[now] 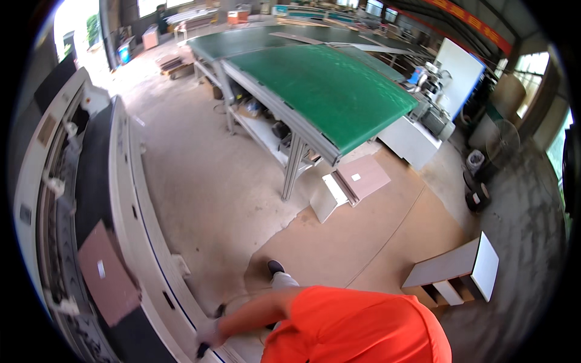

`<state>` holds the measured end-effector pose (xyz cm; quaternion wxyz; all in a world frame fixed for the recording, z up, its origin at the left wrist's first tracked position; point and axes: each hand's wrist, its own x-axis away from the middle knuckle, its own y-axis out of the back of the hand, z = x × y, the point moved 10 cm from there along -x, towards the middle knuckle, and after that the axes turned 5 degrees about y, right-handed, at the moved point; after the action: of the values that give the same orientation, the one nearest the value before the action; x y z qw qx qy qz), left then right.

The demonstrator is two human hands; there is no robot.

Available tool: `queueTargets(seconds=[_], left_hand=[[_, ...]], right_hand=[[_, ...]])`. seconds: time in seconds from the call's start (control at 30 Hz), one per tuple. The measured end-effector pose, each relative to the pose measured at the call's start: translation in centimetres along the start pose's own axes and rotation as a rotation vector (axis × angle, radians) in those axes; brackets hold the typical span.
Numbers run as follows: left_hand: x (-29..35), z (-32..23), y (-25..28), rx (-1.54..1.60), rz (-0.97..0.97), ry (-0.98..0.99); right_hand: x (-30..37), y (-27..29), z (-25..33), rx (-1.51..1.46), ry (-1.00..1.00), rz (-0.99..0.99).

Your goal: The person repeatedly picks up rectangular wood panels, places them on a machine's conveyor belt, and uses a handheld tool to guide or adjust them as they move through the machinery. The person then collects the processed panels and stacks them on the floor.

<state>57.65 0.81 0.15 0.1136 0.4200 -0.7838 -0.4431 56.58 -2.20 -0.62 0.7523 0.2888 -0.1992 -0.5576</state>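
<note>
My left hand [209, 334], in a pale glove, reaches down to the left beside the cream frame of a long machine [148, 242]. Its fingers look closed on a small black thing [203, 349], whose kind I cannot make out; the grip is blurred. Farther up the machine, a mauve-brown panel [109, 275] with a small white label lies across its black belt [94, 175], apart from my hand. My right hand does not show; the orange shirt [363, 327] fills the lower middle.
A green-topped belt table [327, 85] on metal legs stands ahead. Loose panels [363, 176] lie on brown sheeting [339, 242] below it. An open box-like cabinet piece [448, 272] sits at the right. Beyond are a motor unit [433, 118] and a fan [502, 140].
</note>
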Motion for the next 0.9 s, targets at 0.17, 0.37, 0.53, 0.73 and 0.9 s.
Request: queueTargets(seconds=[0.17,0.37,0.53,0.73,0.9], left_hand=[[-11.3,-12.8,-11.3,0.111,0.255,-0.178],[-22.2,-24.7,-24.3,0.118,0.522,-0.241],[-29.4,-31.3,-33.2,0.122,0.671,-0.197],[-37.8,-36.3,-44.6,0.164,0.841,-0.183],[-46.4,-38.6,-54.2,0.212,1.018,-0.241]], right_hand=[[18.3,14.0,-18.2,0.083,-0.498,-0.078],[30.2,26.8,-31.0,-0.062,-0.735,-0.372],[37.6,32.6,-38.9,-0.095,-0.906,-0.418],[47.2,35.6,-47.5,-0.097,-1.154,-0.718],[53.0,34.9,-52.3,-0.171,-1.463,-0.749]])
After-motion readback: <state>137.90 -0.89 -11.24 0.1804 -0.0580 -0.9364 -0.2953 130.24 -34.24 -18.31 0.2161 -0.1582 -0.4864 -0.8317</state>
